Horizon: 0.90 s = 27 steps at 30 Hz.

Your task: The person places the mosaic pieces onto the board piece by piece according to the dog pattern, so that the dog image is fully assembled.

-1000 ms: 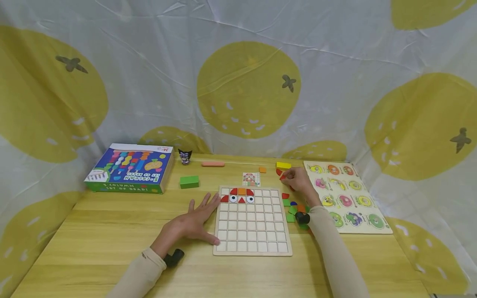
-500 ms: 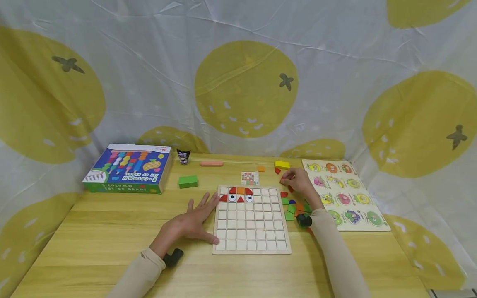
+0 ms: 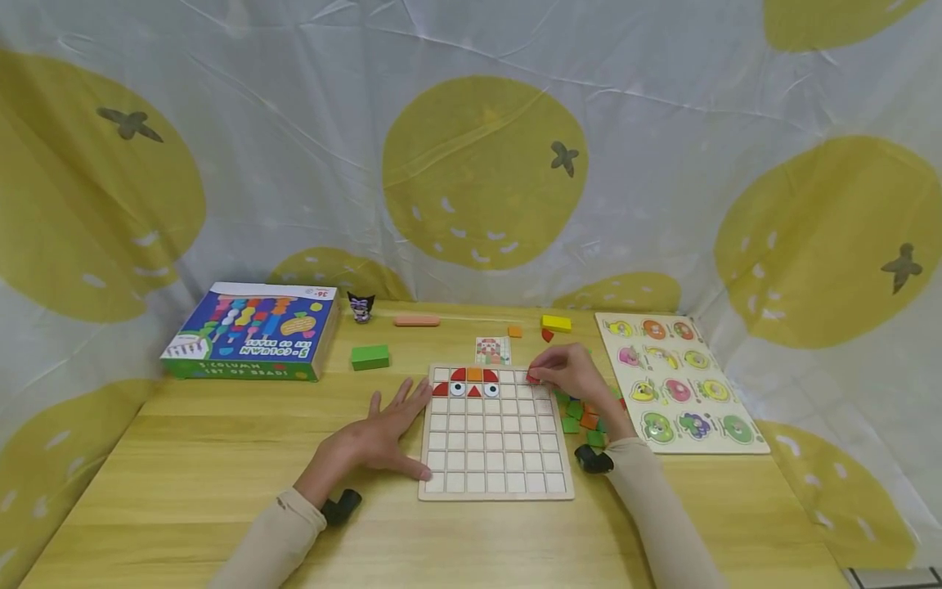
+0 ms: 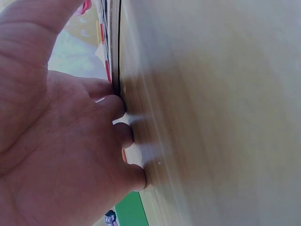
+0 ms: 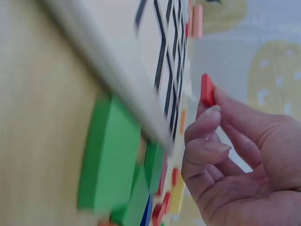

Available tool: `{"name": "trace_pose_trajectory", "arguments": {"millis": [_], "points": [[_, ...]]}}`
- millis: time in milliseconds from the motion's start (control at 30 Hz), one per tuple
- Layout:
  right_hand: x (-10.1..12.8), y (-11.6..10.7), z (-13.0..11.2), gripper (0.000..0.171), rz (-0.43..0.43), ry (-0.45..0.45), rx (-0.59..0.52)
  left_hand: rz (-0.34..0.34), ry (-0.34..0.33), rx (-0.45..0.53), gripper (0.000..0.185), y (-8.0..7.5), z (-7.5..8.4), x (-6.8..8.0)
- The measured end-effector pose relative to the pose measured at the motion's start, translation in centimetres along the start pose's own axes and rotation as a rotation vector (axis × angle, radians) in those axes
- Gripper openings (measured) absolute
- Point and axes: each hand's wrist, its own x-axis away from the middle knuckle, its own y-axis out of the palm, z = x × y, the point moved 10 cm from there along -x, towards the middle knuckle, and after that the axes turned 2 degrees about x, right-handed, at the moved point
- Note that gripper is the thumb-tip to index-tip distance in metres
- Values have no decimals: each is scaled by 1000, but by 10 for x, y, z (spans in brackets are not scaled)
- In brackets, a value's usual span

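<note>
A square wooden grid board (image 3: 495,443) lies on the table. In its upper left cells sit red tiles (image 3: 440,390), an orange square (image 3: 474,375) and two white eye tiles (image 3: 457,388). My left hand (image 3: 370,438) rests along the board's left side, fingers spread, thumb by the lower left corner. The left wrist view shows its palm (image 4: 66,155) and fingertips on the table beside the board's edge. Over the board's upper right corner, my right hand (image 3: 570,378) pinches a small red tile (image 5: 206,90) between thumb and forefinger; its exact shape is partly hidden.
Several green, orange and blue tiles (image 3: 589,420) lie right of the board. Behind it are a pattern card (image 3: 492,350), an orange tile (image 3: 514,331) and a yellow block (image 3: 556,323). A fruit puzzle (image 3: 680,384) stands right; a green block (image 3: 370,357) and bead box (image 3: 250,331) left.
My right hand has moved from the loose red tiles behind the pile, left and toward me, to the board's upper right corner with a red tile. The left hand stays put.
</note>
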Motion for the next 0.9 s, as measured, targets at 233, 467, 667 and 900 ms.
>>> {"name": "trace_pose_trajectory", "arguments": {"millis": [233, 467, 667, 900], "points": [[1, 23, -14, 8, -47, 20, 44, 4, 17, 11, 131, -3, 4, 0], [0, 39, -22, 7, -94, -8, 39, -2, 14, 14, 131, -1, 4, 1], [0, 43, -25, 5, -80, -4, 22, 0, 14, 11, 131, -1, 4, 2], [-1, 46, -28, 6, -66, -16, 76, 1, 20, 17, 132, -1, 3, 2]]}}
